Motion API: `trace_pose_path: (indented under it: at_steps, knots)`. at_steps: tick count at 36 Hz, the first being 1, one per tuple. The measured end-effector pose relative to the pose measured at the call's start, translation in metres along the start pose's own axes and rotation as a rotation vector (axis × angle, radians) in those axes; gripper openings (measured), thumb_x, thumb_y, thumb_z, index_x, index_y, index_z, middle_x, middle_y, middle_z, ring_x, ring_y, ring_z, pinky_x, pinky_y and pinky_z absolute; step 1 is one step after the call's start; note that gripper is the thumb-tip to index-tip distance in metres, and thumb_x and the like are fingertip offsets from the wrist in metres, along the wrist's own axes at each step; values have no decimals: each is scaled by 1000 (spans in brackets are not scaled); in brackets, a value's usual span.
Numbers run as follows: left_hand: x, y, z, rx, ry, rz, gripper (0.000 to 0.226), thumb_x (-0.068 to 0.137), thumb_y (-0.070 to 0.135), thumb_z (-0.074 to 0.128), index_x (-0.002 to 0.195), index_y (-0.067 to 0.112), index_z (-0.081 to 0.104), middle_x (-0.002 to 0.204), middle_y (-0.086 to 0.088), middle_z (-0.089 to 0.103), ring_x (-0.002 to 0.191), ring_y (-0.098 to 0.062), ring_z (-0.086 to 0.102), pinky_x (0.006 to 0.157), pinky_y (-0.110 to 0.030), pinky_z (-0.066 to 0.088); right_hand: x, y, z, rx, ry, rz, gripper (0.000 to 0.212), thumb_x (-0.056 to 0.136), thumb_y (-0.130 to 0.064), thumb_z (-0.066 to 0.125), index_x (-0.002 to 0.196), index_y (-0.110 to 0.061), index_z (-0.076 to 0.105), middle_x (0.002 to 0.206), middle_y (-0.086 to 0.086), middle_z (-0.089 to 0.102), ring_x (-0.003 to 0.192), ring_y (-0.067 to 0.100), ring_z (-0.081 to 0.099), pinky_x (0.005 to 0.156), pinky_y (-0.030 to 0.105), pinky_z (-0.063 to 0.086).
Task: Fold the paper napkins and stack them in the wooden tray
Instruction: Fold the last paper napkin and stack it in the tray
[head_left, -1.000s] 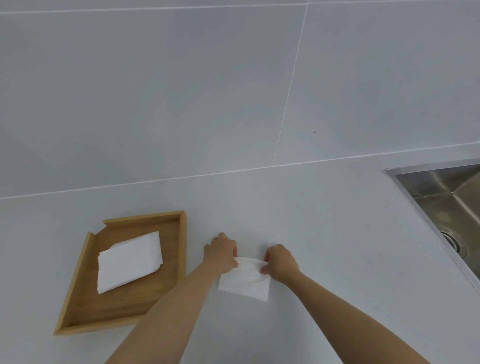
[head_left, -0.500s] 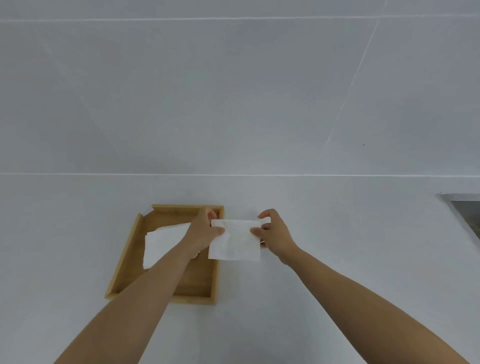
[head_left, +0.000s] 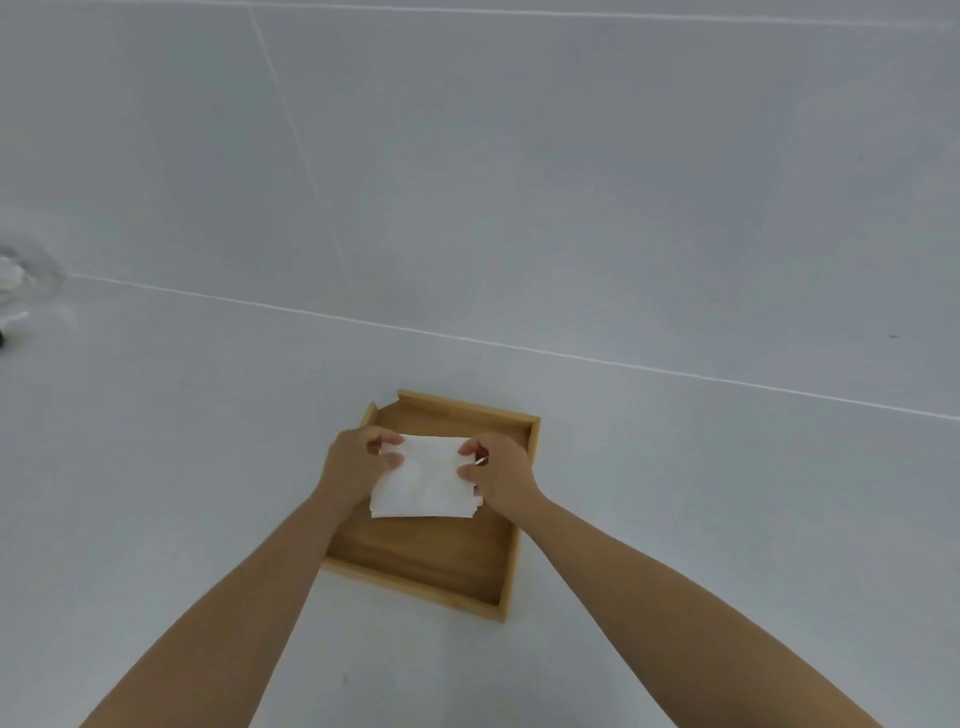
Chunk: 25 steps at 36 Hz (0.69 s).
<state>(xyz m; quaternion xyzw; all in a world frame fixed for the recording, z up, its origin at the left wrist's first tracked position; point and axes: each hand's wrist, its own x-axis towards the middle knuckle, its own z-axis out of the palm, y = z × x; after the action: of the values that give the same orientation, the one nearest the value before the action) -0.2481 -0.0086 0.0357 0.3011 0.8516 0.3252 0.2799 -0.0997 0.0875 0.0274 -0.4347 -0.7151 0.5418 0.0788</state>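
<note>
Wall (head_left: 519, 156): big grey tiles with thin white lines, far past both hands.
Counter (head_left: 156, 493): flat and pale grey, under the arms and all around the hands.
Tray (head_left: 431, 566): brown wood with low sides, sitting on the counter right under both hands. Its bare floor shows on the near side of the hands, toward the person.
Napkin (head_left: 431, 467): white, soft and folded into a small rectangle. It sits between the two hands, over the far half of the tray.
Pile (head_left: 426, 512): more white folded napkins under the top one, in the tray. Their thin edges peek out just below the hands, a bit uneven at the right corner.
Left hand (head_left: 358, 462): thumb and fingers pinching the left edge of the napkin.
Right hand (head_left: 501, 470): thumb and fingers pinching the right edge of the napkin.
</note>
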Motion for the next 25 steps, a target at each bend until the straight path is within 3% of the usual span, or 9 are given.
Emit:
trace_pose_path:
  at_steps: [5,13,16,20,25]
  knots:
    - [9,-10,-1,148,-47,-1,37,80,4,64,116,11,61,125,-12,59,113,-26,53,96,-31,40,14,4,12,-73,-52,32,27,86,-4,58,112,-8,56,108,7,53,64,16,53,56,17,44]
    - [14,-19,9,226,-105,16,46,81,3,63,125,11,53,134,-9,53,122,-25,48,103,-32,37,27,17,16,-209,-81,42,37,85,-2,57,121,-8,53,126,12,52,98,26,56,85,33,51]
    - [14,-20,9,258,-124,12,47,80,3,62,126,11,52,134,-10,52,119,-25,49,101,-32,39,27,19,15,-277,-89,33,41,85,-4,57,125,-10,50,131,10,49,113,25,51,86,27,46]
    - [16,-21,10,315,-160,-4,48,79,5,63,124,15,53,133,-12,46,114,-27,50,100,-35,41,26,22,14,-330,-129,38,46,84,-6,59,129,-14,48,135,7,42,114,24,49,80,24,42]
    - [18,-19,12,417,-152,-13,46,82,10,61,126,19,50,136,-11,38,121,-27,43,104,-38,39,21,21,10,-389,-175,17,55,85,-10,60,135,-17,41,142,6,33,120,24,47,93,30,44]
